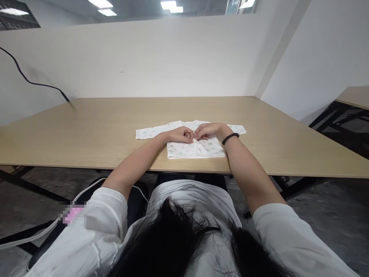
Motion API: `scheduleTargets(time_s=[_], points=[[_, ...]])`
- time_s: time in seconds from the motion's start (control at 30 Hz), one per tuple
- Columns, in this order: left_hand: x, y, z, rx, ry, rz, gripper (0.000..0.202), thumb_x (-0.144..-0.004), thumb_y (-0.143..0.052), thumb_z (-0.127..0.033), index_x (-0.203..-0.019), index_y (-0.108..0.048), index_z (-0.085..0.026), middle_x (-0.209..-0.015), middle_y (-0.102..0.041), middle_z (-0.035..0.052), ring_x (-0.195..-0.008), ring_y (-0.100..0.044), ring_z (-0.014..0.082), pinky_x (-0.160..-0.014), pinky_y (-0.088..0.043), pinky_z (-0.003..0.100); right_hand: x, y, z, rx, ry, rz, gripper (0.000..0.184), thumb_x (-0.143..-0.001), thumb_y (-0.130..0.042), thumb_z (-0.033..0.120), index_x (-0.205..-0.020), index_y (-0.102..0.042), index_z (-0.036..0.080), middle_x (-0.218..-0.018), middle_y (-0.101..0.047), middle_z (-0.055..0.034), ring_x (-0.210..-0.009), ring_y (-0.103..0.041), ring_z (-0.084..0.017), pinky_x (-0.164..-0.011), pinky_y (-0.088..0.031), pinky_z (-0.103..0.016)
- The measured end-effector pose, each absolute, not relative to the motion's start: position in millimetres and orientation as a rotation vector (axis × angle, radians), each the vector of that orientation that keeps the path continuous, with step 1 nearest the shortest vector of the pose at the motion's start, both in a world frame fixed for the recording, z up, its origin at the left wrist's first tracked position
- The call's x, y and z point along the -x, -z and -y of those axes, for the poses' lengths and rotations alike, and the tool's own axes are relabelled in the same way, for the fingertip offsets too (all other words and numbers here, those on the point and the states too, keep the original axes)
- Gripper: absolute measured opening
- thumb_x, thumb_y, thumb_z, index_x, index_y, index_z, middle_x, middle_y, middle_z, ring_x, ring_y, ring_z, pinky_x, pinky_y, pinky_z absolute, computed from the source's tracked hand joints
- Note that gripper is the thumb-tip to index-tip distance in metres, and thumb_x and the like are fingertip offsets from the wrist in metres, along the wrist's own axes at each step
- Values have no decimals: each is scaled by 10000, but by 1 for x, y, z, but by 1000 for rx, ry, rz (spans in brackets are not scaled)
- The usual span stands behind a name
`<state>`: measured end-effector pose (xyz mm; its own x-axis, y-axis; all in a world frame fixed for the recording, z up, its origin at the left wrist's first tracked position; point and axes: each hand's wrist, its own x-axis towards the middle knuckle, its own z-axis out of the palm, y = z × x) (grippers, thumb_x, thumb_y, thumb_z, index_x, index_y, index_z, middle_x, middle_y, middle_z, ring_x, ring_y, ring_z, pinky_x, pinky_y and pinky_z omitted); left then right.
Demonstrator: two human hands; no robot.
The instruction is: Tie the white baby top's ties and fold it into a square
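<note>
White partition walls (161, 57) meet in a corner at right, black cable (29, 81) running down the left wall. Light wood-laminate bench (276, 130) on black metal frame (29, 184). Mottled grey floor (325, 219). 2nd bench (354, 96) far right. Ceiling panel lights (170, 5) overhead.

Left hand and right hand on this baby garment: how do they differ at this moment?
The right hand has a black beaded bracelet at its wrist, while the left hand has a bare wrist. The left hand comes in from the lower left and the right hand from the lower right. Both pinch the middle of the white printed baby garment.
</note>
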<state>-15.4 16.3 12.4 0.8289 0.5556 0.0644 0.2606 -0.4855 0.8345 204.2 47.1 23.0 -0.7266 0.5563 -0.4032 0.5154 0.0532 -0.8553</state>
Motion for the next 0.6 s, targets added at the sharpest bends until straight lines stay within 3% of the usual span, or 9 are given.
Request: scheduleTargets(time_s=[0.37, 0.6], points=[[14, -8, -22, -2121, -443, -639, 97, -697, -699, -224, -766, -656, -173, -682, -606, -17, -612, -534, 109, -582, -394, 243, -200, -27, -46, 1229, -1621, 2400, 381, -566, -913, 409, -699, -682, 136, -521, -546, 36, -476, -430, -72, -462, -333, -223], [15, -7, -24, -2142, -542, -683, 201, -724, -664, -250, -910, -671, -173, -622, -582, -33, -554, -496, 111, -528, -352, 227, -199, -36, -35, 1268, -1578, 2476, 486, -592, -895, 535, -610, -592, 155, -436, -466, 67, -404, -358, -52, -422, -258, -225]])
